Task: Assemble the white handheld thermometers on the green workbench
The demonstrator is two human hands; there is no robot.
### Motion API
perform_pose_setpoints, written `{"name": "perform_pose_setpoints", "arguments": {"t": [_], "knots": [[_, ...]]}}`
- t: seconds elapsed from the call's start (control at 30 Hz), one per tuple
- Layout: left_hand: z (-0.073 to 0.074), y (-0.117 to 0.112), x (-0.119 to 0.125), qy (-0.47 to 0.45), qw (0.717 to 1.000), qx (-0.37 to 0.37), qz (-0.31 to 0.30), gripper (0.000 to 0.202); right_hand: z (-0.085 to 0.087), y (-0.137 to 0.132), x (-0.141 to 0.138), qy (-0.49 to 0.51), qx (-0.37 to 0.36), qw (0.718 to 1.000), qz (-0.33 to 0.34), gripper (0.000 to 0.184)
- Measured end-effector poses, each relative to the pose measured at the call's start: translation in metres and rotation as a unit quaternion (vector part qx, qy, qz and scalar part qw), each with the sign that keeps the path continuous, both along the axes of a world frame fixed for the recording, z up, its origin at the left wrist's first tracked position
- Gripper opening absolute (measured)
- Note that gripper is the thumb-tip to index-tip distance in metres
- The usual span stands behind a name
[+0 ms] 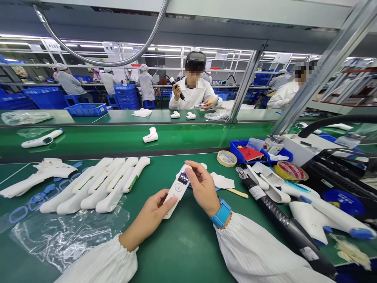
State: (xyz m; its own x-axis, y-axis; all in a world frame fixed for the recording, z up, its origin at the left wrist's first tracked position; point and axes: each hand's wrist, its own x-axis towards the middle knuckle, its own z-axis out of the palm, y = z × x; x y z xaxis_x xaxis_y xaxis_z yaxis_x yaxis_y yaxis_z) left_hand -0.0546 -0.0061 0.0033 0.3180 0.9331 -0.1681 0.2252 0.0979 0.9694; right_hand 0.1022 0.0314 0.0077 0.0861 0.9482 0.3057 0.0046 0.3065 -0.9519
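Note:
Between my hands, above the green bench, is a slim white handheld device, tilted with its upper end to the right. Its face carries a small dark display with light markings and a round outline below it. The fingers of my left hand are closed round the lower end, thumb on the face. My right hand, with a blue wristband below it, grips the upper end beside the display. To the left lies a row of several white curved housings, some showing green strips. Behind the device, a white piece lies partly hidden.
Clear plastic film and blue ring parts lie left. On the right are a tape roll, a blue bin, a black electric screwdriver and white housings. Across the green belt, a co-worker holds a screwdriver.

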Motion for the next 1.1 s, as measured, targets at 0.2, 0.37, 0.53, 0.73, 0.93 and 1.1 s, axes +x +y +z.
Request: {"name": "perform_pose_setpoints", "arguments": {"t": [0.2, 0.37, 0.53, 0.73, 0.93, 1.1], "knots": [[0.005, -0.004, 0.006, -0.040, 0.999, -0.015, -0.018, 0.031, 0.005, 0.001, 0.004, 0.017, -0.010, 1.000, -0.012, 0.030], [0.000, -0.010, 0.006, 0.046, 0.996, 0.071, -0.008, 0.029, 0.005, 0.001, 0.004, 0.020, -0.009, 1.000, -0.009, 0.027], [0.000, -0.012, 0.002, 0.085, 0.991, 0.105, 0.014, 0.032, 0.003, 0.001, 0.005, 0.013, -0.007, 1.000, -0.010, 0.026], [0.000, -0.014, 0.003, 0.098, 0.989, 0.106, 0.031, 0.035, 0.004, 0.000, 0.003, 0.015, -0.008, 1.000, -0.006, 0.027], [0.000, -0.016, 0.004, 0.114, 0.987, 0.105, 0.038, 0.037, 0.009, -0.001, 0.005, 0.005, 0.003, 1.000, -0.025, 0.030], [-0.001, -0.015, 0.005, 0.112, 0.987, 0.107, 0.046, 0.037, 0.007, 0.001, 0.007, 0.013, -0.009, 1.000, -0.022, 0.039]]}}
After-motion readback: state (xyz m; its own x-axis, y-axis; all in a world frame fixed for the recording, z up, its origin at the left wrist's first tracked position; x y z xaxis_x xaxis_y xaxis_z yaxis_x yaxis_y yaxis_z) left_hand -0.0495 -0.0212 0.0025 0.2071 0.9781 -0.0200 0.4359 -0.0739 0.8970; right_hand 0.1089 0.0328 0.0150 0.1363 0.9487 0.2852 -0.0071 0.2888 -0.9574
